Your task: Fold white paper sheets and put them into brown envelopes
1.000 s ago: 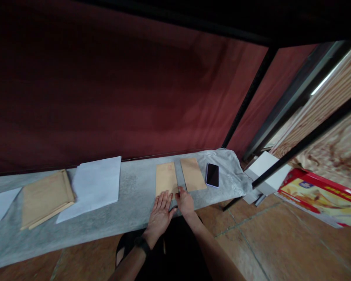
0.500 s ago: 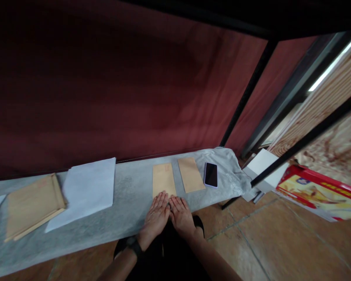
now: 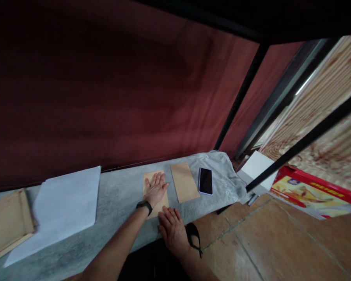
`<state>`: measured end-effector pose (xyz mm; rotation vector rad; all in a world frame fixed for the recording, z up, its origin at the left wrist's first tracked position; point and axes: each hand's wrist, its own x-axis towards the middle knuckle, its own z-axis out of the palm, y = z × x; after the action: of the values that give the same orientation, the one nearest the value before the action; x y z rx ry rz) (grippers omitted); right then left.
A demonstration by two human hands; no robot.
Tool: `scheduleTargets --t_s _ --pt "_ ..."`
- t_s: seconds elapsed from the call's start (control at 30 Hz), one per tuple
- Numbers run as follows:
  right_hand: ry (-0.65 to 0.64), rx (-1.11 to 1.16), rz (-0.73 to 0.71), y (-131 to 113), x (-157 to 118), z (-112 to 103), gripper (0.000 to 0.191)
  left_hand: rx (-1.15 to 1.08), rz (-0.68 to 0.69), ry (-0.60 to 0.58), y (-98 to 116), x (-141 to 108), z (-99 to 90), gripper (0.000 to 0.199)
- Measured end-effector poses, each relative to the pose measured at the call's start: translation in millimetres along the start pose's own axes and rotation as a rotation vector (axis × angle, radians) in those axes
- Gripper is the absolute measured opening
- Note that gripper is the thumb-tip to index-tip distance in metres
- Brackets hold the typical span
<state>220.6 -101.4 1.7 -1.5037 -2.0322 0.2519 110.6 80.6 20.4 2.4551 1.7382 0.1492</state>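
Note:
My left hand [image 3: 155, 191], with a dark band on its wrist, lies flat with fingers spread on a brown paper envelope [image 3: 149, 178]. Its palm hides much of the envelope's middle. At the envelope's near end, my right hand [image 3: 173, 228] rests with its fingers stretched out, the tips at the lower right corner. Neither hand grips anything. Just to the right lies a second brown envelope [image 3: 185, 182], flat and untouched. Beyond it is a phone [image 3: 205, 181] with a dark screen and a pale purple edge.
White paper sheets [image 3: 67, 203] and a stack of brown envelopes [image 3: 7, 222] lie on the left of the grey-covered table [image 3: 119, 195]. Black metal posts [image 3: 242, 95] rise at the right. A red and yellow box [image 3: 312, 193] and a white box [image 3: 257, 168] stand beyond the table's right end.
My left hand has slid up from the envelope's near edge onto its middle. My right hand has moved a little lower, apart from the left. The view has shifted slightly right.

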Motion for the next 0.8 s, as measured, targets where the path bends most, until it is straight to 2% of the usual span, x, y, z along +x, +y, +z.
scheduleTargets --t_s 0.17,0.3,0.4,0.57,0.7,0.8 --pt "0.003 -0.001 0.010 -0.2 0.3 0.2 0.044 0.009 -0.007 0.014 -6.1 12.6 5.0 0.063" --pt "0.014 0.019 0.021 -0.3 -0.4 0.1 0.044 0.017 0.040 0.049 -11.4 0.3 10.3 0.063" --pt "0.021 0.031 0.022 -0.5 -0.3 0.8 0.044 0.009 0.119 0.083 -18.8 -23.5 15.4 0.062" --pt "0.031 0.022 0.010 0.1 -0.5 3.4 0.043 0.030 0.214 0.113 -32.7 -79.5 22.5 0.056" --pt "0.038 -0.003 -0.002 -0.4 -0.9 3.1 0.042 0.063 0.308 0.199 -38.0 -124.2 19.8 0.054" --pt "0.040 -0.021 -0.013 -1.4 -0.6 2.0 0.043 0.101 0.374 0.240 -40.2 -148.0 15.5 0.056"
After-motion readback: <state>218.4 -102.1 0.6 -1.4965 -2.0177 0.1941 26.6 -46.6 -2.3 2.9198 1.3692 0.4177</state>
